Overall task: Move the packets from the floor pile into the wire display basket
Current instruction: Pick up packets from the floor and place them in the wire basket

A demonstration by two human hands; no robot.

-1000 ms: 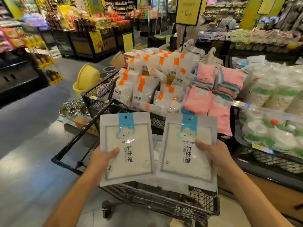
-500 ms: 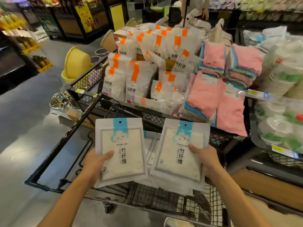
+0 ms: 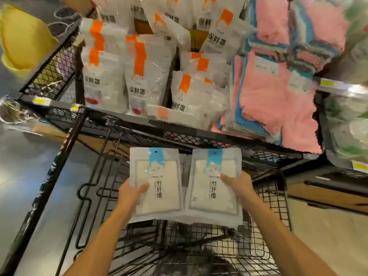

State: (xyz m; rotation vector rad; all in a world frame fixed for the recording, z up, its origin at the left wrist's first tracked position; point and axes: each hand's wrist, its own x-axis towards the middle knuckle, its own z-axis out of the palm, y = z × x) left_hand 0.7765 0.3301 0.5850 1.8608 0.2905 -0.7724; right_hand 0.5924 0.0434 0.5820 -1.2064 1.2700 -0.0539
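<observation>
My left hand [image 3: 130, 196] grips a white packet with a blue header [image 3: 159, 182] by its lower left side, thumb on the front. My right hand [image 3: 238, 187] grips a matching blue-header packet [image 3: 207, 196] by its right edge, thumb on the front. More packets seem stacked behind these two. Both are held side by side over the black wire basket [image 3: 199, 251] below. The floor pile is out of view.
A higher black wire display bin [image 3: 139, 120] holds several white packets with orange headers [image 3: 145, 76]. Pink and blue towels [image 3: 268, 96] hang at the right. A yellow basin [image 3: 22, 40] sits at upper left, wrapped goods [image 3: 348, 126] at far right, grey floor at left.
My view has tipped down and moved closer. Both hands have lowered the two packets toward the lower wire basket and brought them closer together.
</observation>
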